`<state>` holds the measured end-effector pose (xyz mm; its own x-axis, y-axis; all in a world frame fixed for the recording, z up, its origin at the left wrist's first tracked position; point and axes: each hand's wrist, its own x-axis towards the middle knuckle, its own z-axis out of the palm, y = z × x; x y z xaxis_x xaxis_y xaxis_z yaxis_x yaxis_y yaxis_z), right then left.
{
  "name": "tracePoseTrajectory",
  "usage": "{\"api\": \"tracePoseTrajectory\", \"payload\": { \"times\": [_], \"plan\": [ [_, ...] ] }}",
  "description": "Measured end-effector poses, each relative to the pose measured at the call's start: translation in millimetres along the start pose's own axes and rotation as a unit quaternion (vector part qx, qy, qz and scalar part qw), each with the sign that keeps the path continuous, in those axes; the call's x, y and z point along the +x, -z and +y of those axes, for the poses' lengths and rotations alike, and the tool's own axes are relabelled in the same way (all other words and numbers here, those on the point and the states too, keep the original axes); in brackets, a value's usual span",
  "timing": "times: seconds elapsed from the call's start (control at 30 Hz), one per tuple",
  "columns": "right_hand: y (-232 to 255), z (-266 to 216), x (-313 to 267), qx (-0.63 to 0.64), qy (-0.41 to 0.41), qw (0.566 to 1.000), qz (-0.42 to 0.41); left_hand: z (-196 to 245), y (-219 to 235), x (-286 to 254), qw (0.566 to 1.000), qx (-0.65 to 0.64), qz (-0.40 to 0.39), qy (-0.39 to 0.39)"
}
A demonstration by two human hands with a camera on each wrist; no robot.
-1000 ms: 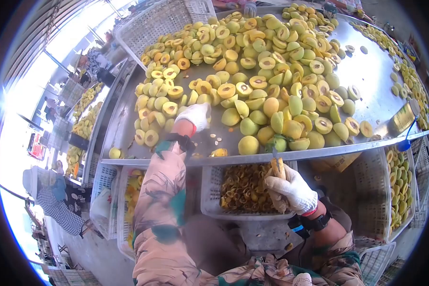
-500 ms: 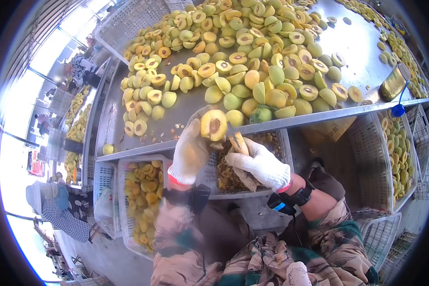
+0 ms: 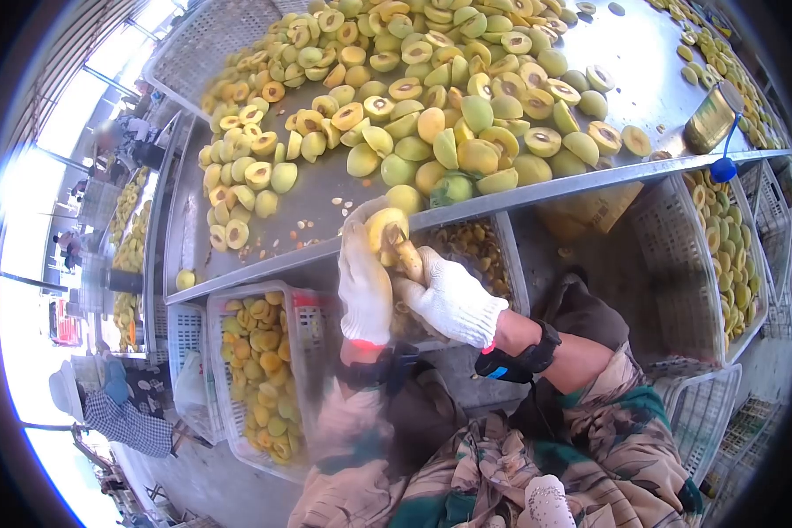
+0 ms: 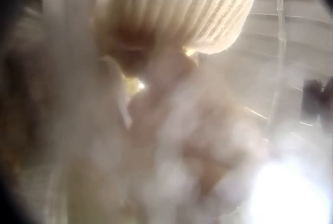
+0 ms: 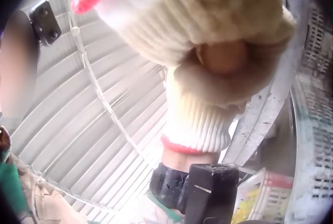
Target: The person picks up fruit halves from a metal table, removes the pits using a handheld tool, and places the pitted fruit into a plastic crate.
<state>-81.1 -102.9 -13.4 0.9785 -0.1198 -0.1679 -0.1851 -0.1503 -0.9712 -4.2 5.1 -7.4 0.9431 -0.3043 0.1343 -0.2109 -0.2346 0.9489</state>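
In the head view a peach half [image 3: 384, 227] rests in my white-gloved left hand [image 3: 363, 290], held at the table's front edge. My gloved right hand [image 3: 456, 299] grips a wooden-handled pitting tool [image 3: 408, 260]. The tool's working end meets the cut face around the stone, and its metal is hidden there. The right wrist view shows the round handle end [image 5: 225, 57] inside my curled right fingers. Blur covers most of the left wrist view, where a glove cuff [image 4: 182, 5] shows at the top.
Many halved peaches [image 3: 405, 88] lie heaped on the metal table [image 3: 537, 198]. Below stand a crate of pit scraps [image 3: 515, 264] and, to the left, a crate of peach halves [image 3: 260, 378]. A jar [image 3: 711, 117] stands near the table edge. Another person [image 3: 132, 422] is at left.
My left hand reached into the heap, then came back with a peach half. My right hand has brought the tool from beside the half into its cut face.
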Motion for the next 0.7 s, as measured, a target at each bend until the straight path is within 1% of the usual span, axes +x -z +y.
{"api": "tracePoseTrajectory", "payload": {
  "times": [0.03,0.07,0.1,0.2,0.23,0.33,0.43,0.5,0.53,0.63,0.7],
  "plan": [
    [4,-4,-4,0.079,-0.042,0.995,-0.055,-1,0,0,0.999,0.032,0.006,0.002],
    [12,-11,-9,0.157,-0.084,0.978,-0.11,2,-1,-2,0.999,0.024,0.021,0.023],
    [19,-20,-12,0.233,-0.125,0.95,-0.165,8,-2,-3,0.998,0.016,0.036,0.043],
    [24,-24,-15,0.259,-0.13,0.938,-0.188,32,-9,-5,0.991,-0.01,0.083,0.101],
    [25,-26,-16,0.238,-0.135,0.944,-0.185,35,-10,-5,0.988,-0.019,0.098,0.119],
    [24,-22,-16,0.245,-0.147,0.937,-0.2,22,-8,-5,0.988,-0.053,0.09,0.112],
    [27,-10,-13,0.329,-0.173,0.894,-0.25,14,-6,-3,0.983,-0.131,0.057,0.116],
    [22,-14,-16,0.19,-0.108,0.959,-0.183,20,-9,-6,0.992,-0.044,0.069,0.096],
    [20,-16,-17,0.118,-0.073,0.979,-0.147,23,-10,-8,0.993,0.0,0.075,0.086],
    [29,-17,-17,0.197,-0.16,0.939,-0.234,13,-2,-4,0.986,-0.1,0.021,0.131],
    [32,-12,-20,0.35,-0.195,0.869,-0.291,16,0,-5,0.966,-0.175,-0.004,0.188]
  ]
}}
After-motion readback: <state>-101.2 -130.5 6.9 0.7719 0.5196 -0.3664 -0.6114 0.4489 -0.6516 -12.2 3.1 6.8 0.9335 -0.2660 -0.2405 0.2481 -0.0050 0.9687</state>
